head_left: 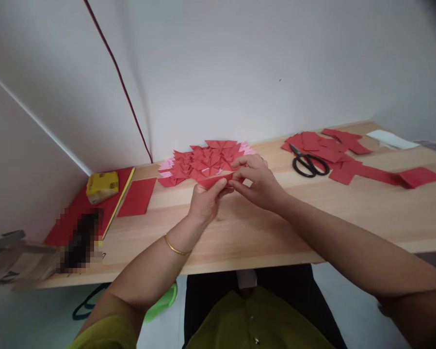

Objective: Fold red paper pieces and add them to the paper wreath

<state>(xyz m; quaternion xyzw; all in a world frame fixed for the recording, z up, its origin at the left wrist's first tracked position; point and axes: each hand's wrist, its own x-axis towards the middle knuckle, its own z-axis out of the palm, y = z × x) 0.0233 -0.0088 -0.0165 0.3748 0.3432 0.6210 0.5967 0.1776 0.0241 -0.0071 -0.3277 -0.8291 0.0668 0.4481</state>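
Note:
A folded strip of red paper (215, 181) is held between my two hands above the wooden table (247, 228). My left hand (206, 196) pinches it, with the thumb lying on top. At its right end, my right hand (256, 180) grips the paper between thumb and fingers. Just behind my hands lies a pile of folded red paper pieces (206, 162), with some pink ones (166, 167) at its edges.
Black-handled scissors (308, 165) rest by loose red paper pieces (327, 148) at the right. White paper (392, 139) lies farther right. At the left are a red sheet (137, 197) and a yellow packet (103, 186). The wall (239, 72) stands behind the table.

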